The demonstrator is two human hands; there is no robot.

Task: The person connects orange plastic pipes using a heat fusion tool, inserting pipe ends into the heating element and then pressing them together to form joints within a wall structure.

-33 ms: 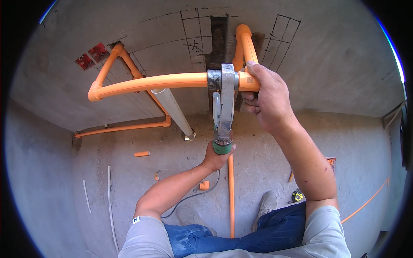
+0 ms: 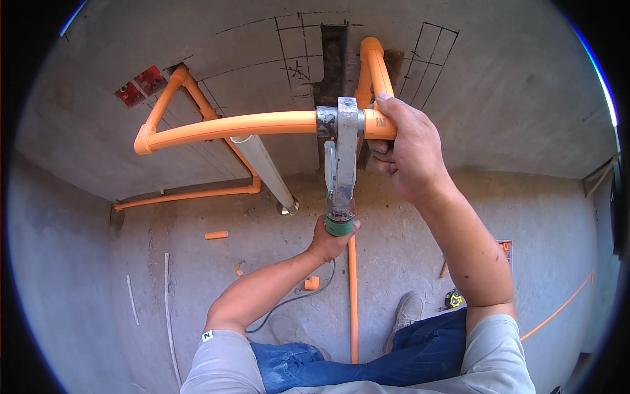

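Note:
My left hand (image 2: 331, 241) is wrapped round the green-ended handle of a pipe welding iron (image 2: 346, 154), held upright with its metal heating plate at the top. A long orange pipe (image 2: 230, 128) meets the dark socket on the plate's left side. On the right side, an orange pipe fitting (image 2: 378, 123) sits against the other die. My right hand (image 2: 415, 148) is closed round this fitting, thumb on top and fingers curled beneath. From the fitting, another orange pipe (image 2: 379, 69) runs up to an elbow by the wall. How deep the pipe ends sit in the dies is hidden.
A white pipe (image 2: 266, 171) rises from the floor behind the long pipe. Orange pipework (image 2: 197, 195) follows the wall, below red boxes (image 2: 140, 87). An orange pipe (image 2: 353, 302) lies between my feet, near the iron's cord (image 2: 295, 299), a loose fitting (image 2: 312, 283) and a tape measure (image 2: 453, 299).

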